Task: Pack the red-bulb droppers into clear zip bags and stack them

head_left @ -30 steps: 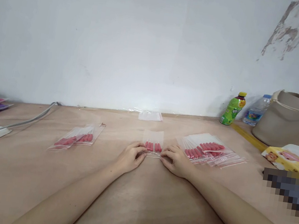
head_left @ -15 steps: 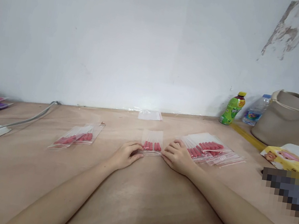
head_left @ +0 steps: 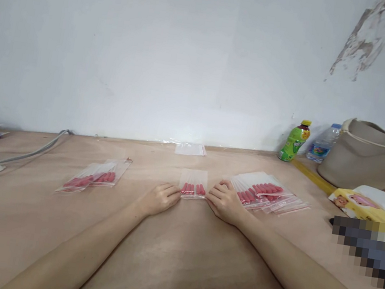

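Observation:
A small clear zip bag with several red stick-like pieces in a row lies flat on the table before me. My left hand is closed at its lower left corner, fingers pinched on the edge. At the lower right corner my right hand has thumb and fingertips closed on the bag's edge. Just beyond my right hand spreads a pile of similar filled bags. To the left lie a few more filled bags, overlapping.
White, apparently unfilled bags lie by the wall. A green bottle, a clear bottle, a beige bin and a yellow tissue pack stand or lie at right. A grey cable runs along the left.
My left fingers have drawn closer together at the bag's corner, and the red pieces sit more evenly spaced. The whole view has shifted slightly.

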Demonstrator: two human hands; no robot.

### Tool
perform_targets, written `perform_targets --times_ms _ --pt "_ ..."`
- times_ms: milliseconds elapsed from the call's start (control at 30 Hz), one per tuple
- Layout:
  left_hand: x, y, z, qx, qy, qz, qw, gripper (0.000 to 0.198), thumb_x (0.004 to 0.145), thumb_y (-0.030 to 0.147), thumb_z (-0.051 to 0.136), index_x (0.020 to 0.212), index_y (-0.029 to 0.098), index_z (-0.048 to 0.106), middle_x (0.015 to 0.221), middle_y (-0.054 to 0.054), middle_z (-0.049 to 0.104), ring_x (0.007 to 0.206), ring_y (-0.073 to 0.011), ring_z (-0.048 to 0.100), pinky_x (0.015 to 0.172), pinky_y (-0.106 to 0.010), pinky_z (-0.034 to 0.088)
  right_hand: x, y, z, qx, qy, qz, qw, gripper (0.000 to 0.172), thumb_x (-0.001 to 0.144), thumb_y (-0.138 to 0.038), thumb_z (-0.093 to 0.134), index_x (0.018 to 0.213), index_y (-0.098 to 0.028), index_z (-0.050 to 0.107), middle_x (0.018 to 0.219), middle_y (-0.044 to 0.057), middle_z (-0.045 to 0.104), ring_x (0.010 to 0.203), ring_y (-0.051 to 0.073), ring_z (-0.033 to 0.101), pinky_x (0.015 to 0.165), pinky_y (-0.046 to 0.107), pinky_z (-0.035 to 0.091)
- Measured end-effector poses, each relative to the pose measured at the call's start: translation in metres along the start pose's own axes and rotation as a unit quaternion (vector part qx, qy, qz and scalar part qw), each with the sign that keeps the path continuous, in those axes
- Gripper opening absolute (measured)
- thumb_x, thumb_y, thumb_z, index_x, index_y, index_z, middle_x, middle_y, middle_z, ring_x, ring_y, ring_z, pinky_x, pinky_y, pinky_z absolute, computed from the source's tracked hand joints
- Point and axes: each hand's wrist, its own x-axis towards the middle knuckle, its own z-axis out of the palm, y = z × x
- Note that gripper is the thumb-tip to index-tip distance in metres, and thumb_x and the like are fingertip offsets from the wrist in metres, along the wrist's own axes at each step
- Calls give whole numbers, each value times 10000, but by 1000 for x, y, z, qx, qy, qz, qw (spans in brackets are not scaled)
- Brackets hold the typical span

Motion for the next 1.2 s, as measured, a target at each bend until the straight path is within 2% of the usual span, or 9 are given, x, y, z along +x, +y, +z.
perform_targets --times_ms 133,300,533,667,800,1033,1200 --pt "-2 -1 2 23 0 6 1000 219 873 165 391 756 154 575 744 -58 619 682 -155 594 656 -297 491 -1 1 1 -2 -14 -14 1000 253 842 -132 377 669 -172 558 642 18 560 692 128 429 801 344 278" --pt "0 0 1 23 6 1 1000 226 873 160 382 740 153 565 720 -54 607 675 -156 583 661 -300 477 0 1 3 1 -19 -16 1000 243 848 -180 389 701 -192 582 673 20 581 734 139 446 803 363 269" --pt "26 17 14 -11 33 -10 999 170 862 170 416 847 165 585 858 -65 621 829 -176 573 735 -320 464 4 -2 5 -10 -19 -17 1000 252 844 -176 395 665 -184 572 637 18 576 697 136 445 772 357 279" --pt "40 22 26 -29 32 3 999 204 858 138 393 818 171 591 855 -63 625 801 -166 580 706 -314 465 4 -2 5 -6 -12 -18 1000 237 841 -178 394 690 -182 578 662 27 583 700 139 444 765 359 278" --pt "44 22 31 -33 31 11 999 206 845 129 399 770 163 588 821 -68 625 773 -172 575 693 -320 458 4 -2 4 -10 -4 -17 1000 223 833 -174 398 700 -172 576 674 32 581 700 142 438 763 357 281" --pt "47 21 32 -37 20 24 999 224 849 133 387 744 162 582 773 -60 615 763 -169 567 697 -316 447 6 -4 2 -13 -3 -18 1000 260 833 -160 388 631 -173 553 616 25 553 664 135 423 759 352 271" --pt "41 19 24 -33 14 23 999 248 870 138 357 762 163 579 762 -61 606 761 -165 562 698 -313 450 4 -2 0 8 -1 -14 1000 240 828 -156 394 647 -178 550 627 20 553 681 132 428 772 350 260"
